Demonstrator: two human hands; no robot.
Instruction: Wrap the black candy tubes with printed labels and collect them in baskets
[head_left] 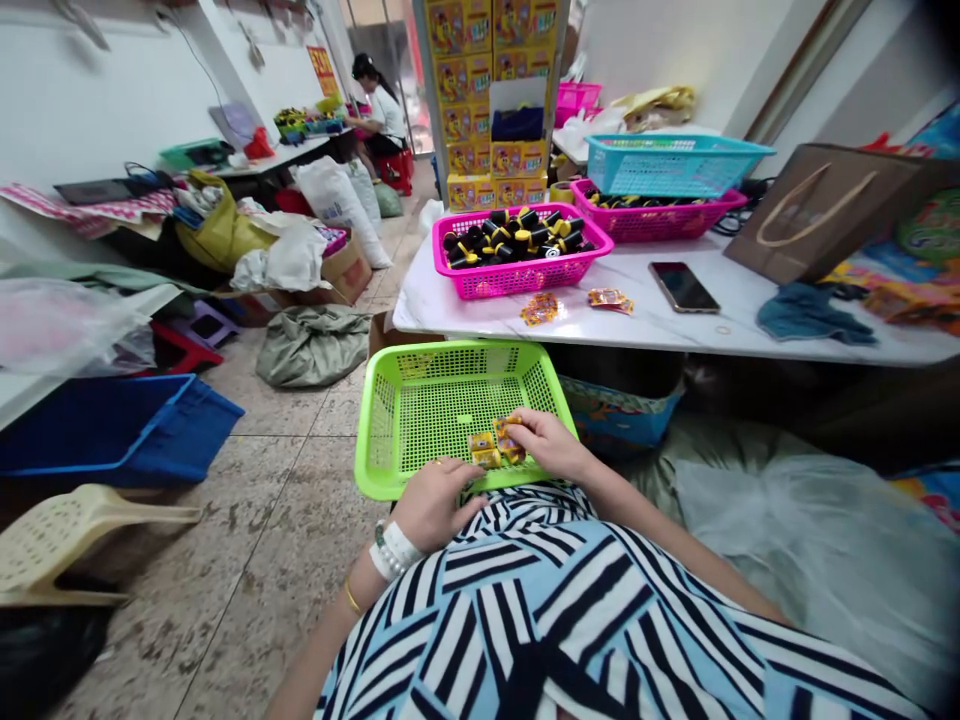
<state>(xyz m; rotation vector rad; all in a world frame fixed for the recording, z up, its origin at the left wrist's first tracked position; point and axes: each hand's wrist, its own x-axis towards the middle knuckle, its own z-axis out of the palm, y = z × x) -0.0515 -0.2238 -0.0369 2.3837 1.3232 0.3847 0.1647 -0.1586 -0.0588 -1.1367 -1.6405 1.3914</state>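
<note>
A lime-green plastic basket rests in front of my lap. Several small yellow-labelled cylinders lie together inside it, toward the near right. My right hand reaches over the basket's right side, with thumb and fingertips pinched on one of these cylinders. Over the near rim lies my left hand, fingers stretched out and thumb apart, its fingertips close to the group. No held object shows in it.
On the white table stands a pink basket of black-and-yellow pieces. Orange labels, a phone, a blue cloth and a paper bag lie nearby. A blue bin and stool stand left. Someone sits behind.
</note>
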